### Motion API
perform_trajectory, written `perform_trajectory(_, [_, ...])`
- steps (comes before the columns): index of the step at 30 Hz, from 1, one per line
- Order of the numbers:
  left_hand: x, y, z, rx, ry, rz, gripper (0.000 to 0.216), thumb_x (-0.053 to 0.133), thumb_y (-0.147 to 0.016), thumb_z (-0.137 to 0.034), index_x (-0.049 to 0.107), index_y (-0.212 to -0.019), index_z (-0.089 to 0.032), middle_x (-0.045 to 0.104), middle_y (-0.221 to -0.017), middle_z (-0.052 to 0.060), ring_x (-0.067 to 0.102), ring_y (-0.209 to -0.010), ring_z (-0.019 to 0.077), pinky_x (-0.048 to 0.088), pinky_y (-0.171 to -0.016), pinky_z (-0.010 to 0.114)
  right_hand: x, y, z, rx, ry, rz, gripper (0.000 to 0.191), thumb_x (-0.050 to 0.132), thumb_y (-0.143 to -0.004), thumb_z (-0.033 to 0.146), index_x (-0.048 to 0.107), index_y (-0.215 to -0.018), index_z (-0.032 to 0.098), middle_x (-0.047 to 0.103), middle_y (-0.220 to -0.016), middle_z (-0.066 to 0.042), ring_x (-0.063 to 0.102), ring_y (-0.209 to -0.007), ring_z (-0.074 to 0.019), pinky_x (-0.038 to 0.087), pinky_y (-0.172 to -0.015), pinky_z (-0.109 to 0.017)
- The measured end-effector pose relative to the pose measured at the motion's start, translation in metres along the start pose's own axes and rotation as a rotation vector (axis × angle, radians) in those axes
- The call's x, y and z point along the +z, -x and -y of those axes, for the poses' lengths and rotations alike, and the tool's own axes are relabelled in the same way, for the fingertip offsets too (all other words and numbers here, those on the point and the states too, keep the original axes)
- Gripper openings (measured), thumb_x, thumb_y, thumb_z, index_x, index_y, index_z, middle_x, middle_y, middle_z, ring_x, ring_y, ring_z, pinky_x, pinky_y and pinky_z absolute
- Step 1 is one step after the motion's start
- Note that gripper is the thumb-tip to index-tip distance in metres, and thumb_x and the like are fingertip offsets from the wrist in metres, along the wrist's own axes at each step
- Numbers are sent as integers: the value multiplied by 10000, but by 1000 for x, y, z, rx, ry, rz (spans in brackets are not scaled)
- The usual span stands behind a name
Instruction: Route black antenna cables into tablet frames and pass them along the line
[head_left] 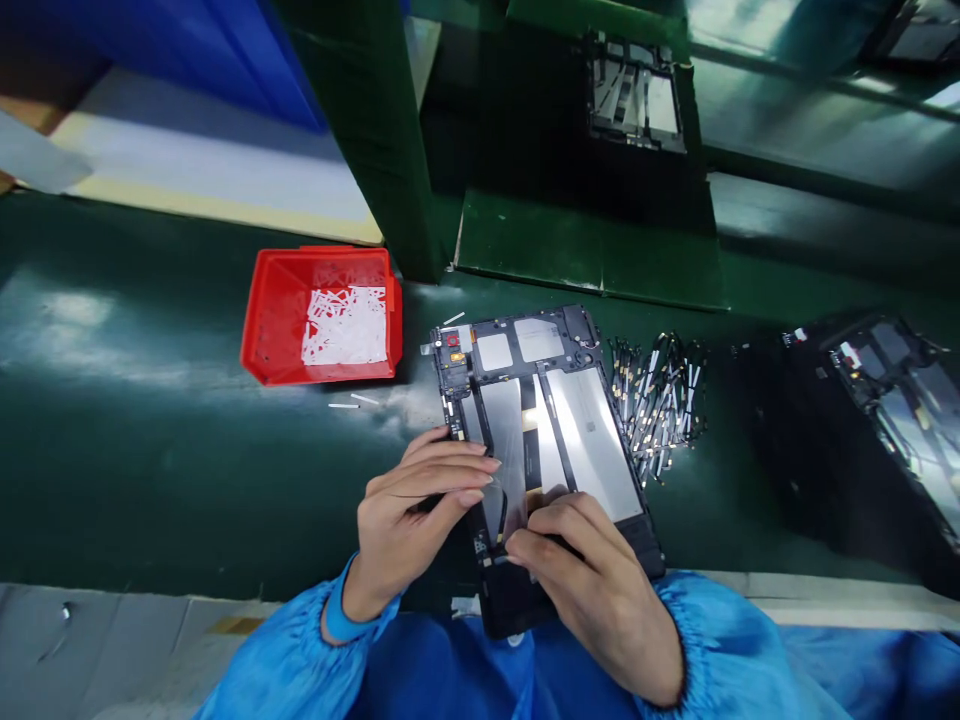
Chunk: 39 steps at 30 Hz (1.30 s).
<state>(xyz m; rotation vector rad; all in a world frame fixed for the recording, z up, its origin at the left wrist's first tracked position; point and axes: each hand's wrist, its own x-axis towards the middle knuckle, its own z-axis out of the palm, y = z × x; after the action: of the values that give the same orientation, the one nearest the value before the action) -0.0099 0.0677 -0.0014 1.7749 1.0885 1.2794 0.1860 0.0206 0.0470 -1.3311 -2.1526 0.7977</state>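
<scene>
An opened tablet [592, 430] lies in front of me, its silver battery panels and dark ribbon cables exposed. My left hand [420, 500] reaches over its left edge, fingers stretched out side by side and fingertips above the inner panel. A thin dark line runs by these fingers. My right hand [592, 580] is closed in a pinch low on the tablet, near the lower end of a thin black cable [504, 510]. What lies between its fingertips is hidden. A translucent strip shows just above that pinch.
Left of the tablet stands a red bin [259, 320] with white strips [349, 330]; two loose strips [352, 402] lie below it. A pile of thin cables [660, 405] sits at the tablet's right. Another opened tablet [915, 400] is farther right, and one more [637, 95] on the dark shelf behind.
</scene>
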Motion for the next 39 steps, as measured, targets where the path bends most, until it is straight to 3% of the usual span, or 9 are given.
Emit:
perform_trajectory(6, [-6,-24,-8,98,-121,101,129,681,-855,-167,722,-940,-255,779,-941,-12,678,-1035,203,383,-1092,491,-3,0,-5,-61,-37,66,143,538,-940,116,638,-1026,174,647,-943,-44,572,-966,-160,518,-923,-304])
perform_trajectory(10, [-6,-47,-8,134,-216,239,167,710,-833,-166,724,-962,-272,762,-1027,-24,636,-1115,199,343,-1113,475,-3,-1,-4,-37,-33,63,138,552,-934,118,637,-1025,178,646,-954,-44,572,-964,-170,525,-888,-307])
perform_trajectory(14, [-2,-58,-5,77,-254,311,104,707,-844,-212,728,-926,-273,760,-1037,-34,635,-1112,185,308,-1116,433,-3,-4,-2,-43,-19,17,135,519,-953,135,646,-986,169,646,-906,-48,582,-889,-162,545,-816,-285])
perform_trajectory(22, [-1,-62,-9,-35,-252,342,56,692,-858,-202,701,-867,-257,755,-1024,-59,638,-1086,146,270,-1108,360,1,-2,-3,-27,-27,34,160,485,-975,168,643,-995,185,652,-907,-37,587,-895,-164,534,-846,-277])
perform_trajectory(39, [-3,-61,-7,-55,-211,348,61,646,-890,-199,662,-849,-241,747,-1040,-52,632,-1099,142,250,-1100,339,9,1,-6,-54,30,-44,198,474,-986,198,663,-930,194,667,-866,-31,600,-883,-151,531,-844,-267])
